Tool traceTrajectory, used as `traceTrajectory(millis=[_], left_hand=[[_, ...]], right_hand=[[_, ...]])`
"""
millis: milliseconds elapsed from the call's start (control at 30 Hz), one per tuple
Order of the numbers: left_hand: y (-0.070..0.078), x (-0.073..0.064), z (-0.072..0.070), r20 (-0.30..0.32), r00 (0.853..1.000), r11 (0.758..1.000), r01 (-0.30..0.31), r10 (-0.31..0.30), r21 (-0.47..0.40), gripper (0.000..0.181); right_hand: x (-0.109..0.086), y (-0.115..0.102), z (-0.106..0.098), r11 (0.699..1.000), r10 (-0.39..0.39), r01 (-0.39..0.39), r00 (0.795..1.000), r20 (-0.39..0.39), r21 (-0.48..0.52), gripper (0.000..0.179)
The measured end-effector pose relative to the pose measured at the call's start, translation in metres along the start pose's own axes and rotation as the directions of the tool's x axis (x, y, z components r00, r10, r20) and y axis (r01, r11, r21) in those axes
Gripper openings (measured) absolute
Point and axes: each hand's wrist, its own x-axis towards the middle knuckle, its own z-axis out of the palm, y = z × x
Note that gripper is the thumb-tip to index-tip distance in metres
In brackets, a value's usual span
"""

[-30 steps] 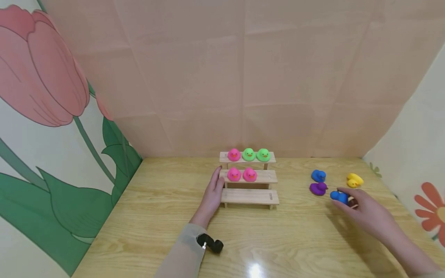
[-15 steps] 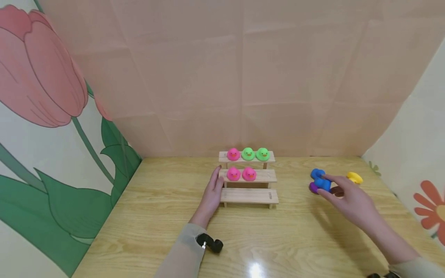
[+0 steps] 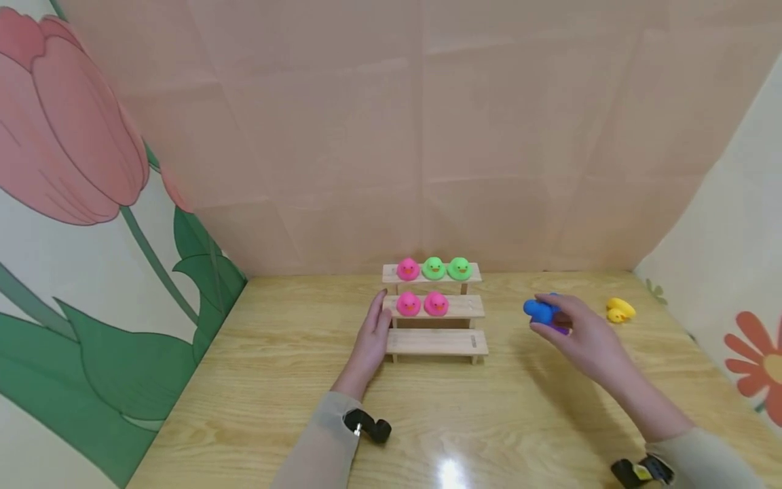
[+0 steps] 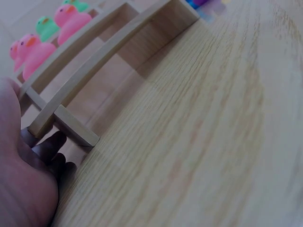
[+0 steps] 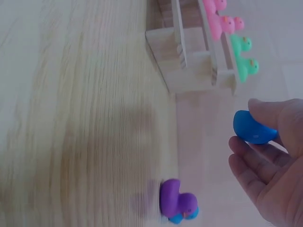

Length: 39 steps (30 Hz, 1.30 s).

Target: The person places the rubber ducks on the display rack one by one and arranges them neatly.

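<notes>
1. Two hands are working at a small three-tier wooden rack (image 3: 436,342) and the toy ducks to its right.
2. The left hand (image 3: 370,333) is resting against the rack's left end, its fingers lying loose rather than clenched, seemingly steadying it.
3. The right hand (image 3: 580,334) is pinching a blue duck (image 3: 540,311) between thumb and fingers, holding it above the bench (image 3: 256,346), to the right of the rack and well apart from it.
4. Near that hand, a purple duck (image 5: 174,198) is standing on the bench, with a second blue duck (image 5: 193,213) showing just behind it; in the head view both are mostly hiding behind the held one. Farther right, a yellow duck (image 3: 622,305) is lying on the bench, apparently tipped over.
5. Five ducks are already sitting on the rack: one pink duck (image 3: 408,269) and two green ducks (image 3: 434,269) on the top tier, two pink ducks (image 3: 436,304) on the middle.
6. By my judgement the loading is running a little past halfway: the held duck and the three on the bench are remaining off the rack.
7. Behind everything, a creased pinkish cloth (image 3: 342,136) is hanging.
</notes>
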Motion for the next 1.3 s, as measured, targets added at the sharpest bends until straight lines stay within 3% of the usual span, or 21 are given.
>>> traceTrajectory(millis=[167, 733, 967, 1300], left_hand=[[0.000, -0.001, -0.001, 0.001, 1.000, 1.000, -0.002, 0.002, -0.006, 0.057], [0.000, -0.001, -0.001, -0.002, 1.000, 1.000, -0.010, 0.010, -0.002, 0.065], [0.001, 0.000, -0.001, -0.005, 1.000, 1.000, 0.000, 0.000, 0.001, 0.059], [0.000, -0.001, -0.001, -0.004, 1.000, 1.000, -0.004, 0.004, 0.002, 0.058]], right_hand=[[0.007, -0.008, 0.008, 1.000, -0.004, 0.005, 1.000, -0.014, 0.010, 0.059], [0.018, -0.025, 0.028, 0.994, 0.099, -0.099, 0.995, 0.003, 0.039, 0.060], [0.024, -0.032, 0.033, 0.988, 0.140, -0.141, 0.990, 0.015, 0.069, 0.061], [0.028, -0.038, 0.042, 0.988, 0.097, -0.094, 0.995, -0.018, 0.121, 0.060]])
